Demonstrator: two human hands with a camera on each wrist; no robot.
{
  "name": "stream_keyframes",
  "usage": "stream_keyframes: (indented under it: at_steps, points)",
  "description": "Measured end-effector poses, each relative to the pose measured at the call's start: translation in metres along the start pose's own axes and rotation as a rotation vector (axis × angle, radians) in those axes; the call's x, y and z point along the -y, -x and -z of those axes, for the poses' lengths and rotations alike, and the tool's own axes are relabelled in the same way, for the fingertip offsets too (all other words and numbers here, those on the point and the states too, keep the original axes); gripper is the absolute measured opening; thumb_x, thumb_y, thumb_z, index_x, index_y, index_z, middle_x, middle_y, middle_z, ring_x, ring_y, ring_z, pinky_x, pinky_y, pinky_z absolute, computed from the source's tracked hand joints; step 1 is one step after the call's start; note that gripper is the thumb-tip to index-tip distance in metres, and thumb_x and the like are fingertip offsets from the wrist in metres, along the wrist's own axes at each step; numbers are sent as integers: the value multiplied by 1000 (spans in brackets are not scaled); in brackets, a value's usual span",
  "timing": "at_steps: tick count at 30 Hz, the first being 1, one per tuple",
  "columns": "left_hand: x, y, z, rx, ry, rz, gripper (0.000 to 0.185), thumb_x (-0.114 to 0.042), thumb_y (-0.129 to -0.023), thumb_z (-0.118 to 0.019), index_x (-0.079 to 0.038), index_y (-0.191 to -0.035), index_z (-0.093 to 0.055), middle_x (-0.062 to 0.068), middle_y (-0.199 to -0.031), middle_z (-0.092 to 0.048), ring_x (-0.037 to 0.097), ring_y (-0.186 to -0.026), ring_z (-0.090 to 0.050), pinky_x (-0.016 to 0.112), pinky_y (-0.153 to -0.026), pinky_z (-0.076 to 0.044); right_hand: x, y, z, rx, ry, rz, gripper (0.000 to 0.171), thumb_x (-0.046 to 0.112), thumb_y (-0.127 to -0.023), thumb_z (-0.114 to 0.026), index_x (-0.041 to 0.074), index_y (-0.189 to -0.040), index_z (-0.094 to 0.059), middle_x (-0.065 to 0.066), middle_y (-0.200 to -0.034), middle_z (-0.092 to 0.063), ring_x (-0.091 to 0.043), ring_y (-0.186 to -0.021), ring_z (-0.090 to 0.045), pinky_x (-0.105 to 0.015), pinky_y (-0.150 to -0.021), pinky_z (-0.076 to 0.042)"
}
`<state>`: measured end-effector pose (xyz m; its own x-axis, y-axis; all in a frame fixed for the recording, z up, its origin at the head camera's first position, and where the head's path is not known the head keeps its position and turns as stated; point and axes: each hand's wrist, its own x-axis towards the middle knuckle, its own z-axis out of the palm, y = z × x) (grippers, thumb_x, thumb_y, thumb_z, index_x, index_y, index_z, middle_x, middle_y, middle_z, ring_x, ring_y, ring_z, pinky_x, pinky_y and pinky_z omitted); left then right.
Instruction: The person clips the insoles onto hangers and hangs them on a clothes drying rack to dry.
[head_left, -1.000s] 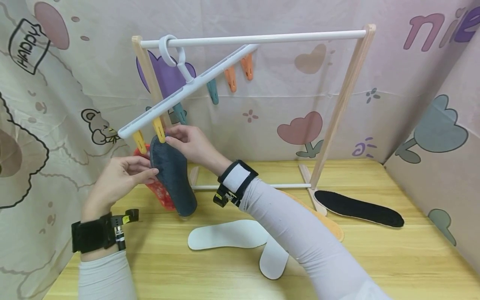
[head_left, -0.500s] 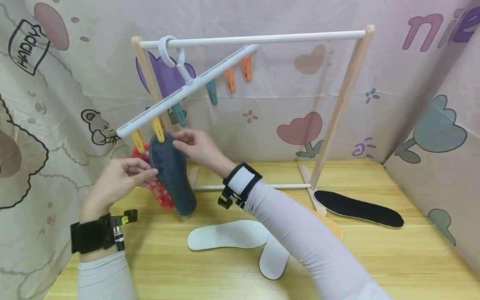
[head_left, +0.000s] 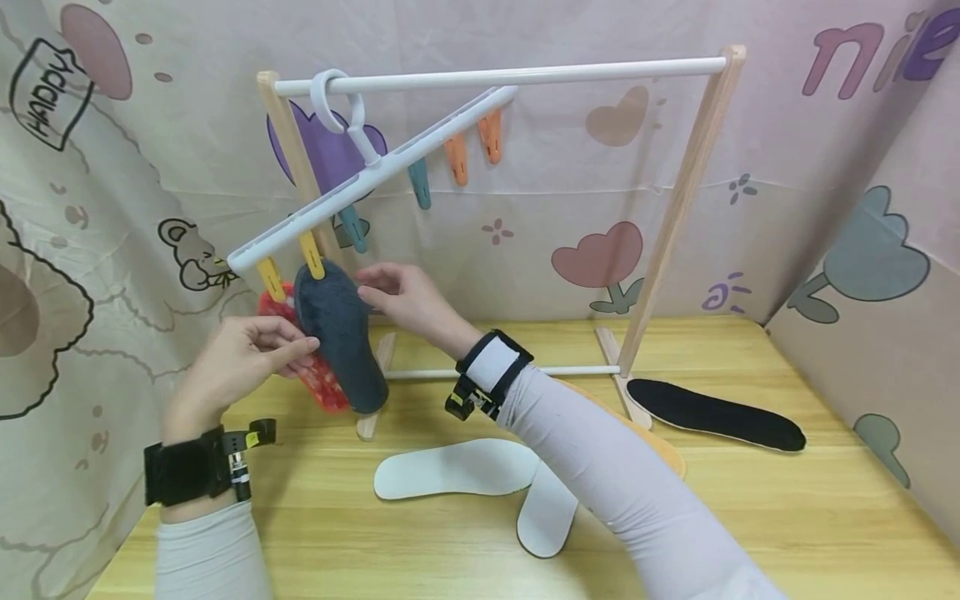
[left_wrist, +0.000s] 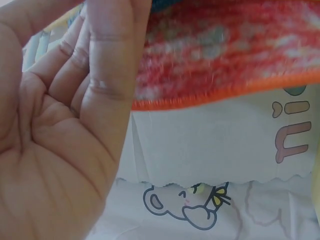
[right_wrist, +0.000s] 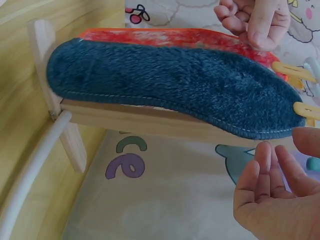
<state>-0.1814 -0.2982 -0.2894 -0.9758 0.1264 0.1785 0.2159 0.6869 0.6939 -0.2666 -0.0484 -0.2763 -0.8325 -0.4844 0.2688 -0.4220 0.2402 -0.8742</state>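
Note:
A dark blue fuzzy insole (head_left: 339, 342) (right_wrist: 165, 85) hangs toe-down from a yellow clip (head_left: 312, 257) (right_wrist: 306, 110) on a tilted white clip hanger (head_left: 360, 179). Behind it a red patterned insole (head_left: 327, 390) (left_wrist: 225, 55) (right_wrist: 165, 36) hangs from the neighbouring yellow clip (head_left: 270, 282). My left hand (head_left: 296, 342) (left_wrist: 95, 100) (right_wrist: 255, 20) reaches in from the left, its nearly straight fingers lying against the red insole's edge. My right hand (head_left: 378, 287) (right_wrist: 272, 165) hovers open just right of the blue insole, holding nothing.
The hanger hooks over the white rail (head_left: 525, 77) of a wooden rack (head_left: 675, 208); teal and orange clips hang free. On the wooden table (head_left: 750, 517) lie two white insoles (head_left: 457, 468) (head_left: 546, 517), a black one (head_left: 716, 414) and an orange one (head_left: 667, 454) partly under my right arm.
My right hand has let go of the yellow clip and the blue insole's top and drawn back to the right. The blue insole now hangs from the clip.

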Motion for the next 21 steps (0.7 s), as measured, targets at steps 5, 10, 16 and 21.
stream_keyframes:
  at_steps: [5,10,16,21]
  points:
    - [-1,-2,-3,21,-3,0,32,-34,-103,-76,-2,-108,-76,13,-91,-81,17,-75,-78,23,-74,-63,-6,4,5,3,10,-13,34,16,-109,-65,4,-141,-67,-15,-137,-74,-25,-123,-72,-25,-98,-59]
    - [-2,-6,-6,46,5,-12,32,-34,-103,-76,-2,-108,-77,10,-90,-82,23,-77,-81,22,-77,-61,-12,9,9,18,42,-13,32,17,-108,-65,5,-138,-69,-14,-130,-76,-23,-115,-72,-21,-91,-58]
    - [-4,-9,-12,63,8,-17,32,-34,-102,-77,-3,-110,-78,10,-91,-83,24,-75,-80,25,-73,-61,-20,16,14,48,102,5,33,17,-109,-64,3,-139,-68,-14,-128,-75,-24,-114,-70,-20,-90,-55]
    - [-9,-11,-16,72,-12,-19,30,-35,-101,-78,-6,-110,-79,10,-93,-83,25,-77,-80,29,-69,-62,-25,25,19,69,126,6,34,19,-109,-64,4,-140,-68,-13,-128,-75,-24,-114,-70,-24,-94,-57]
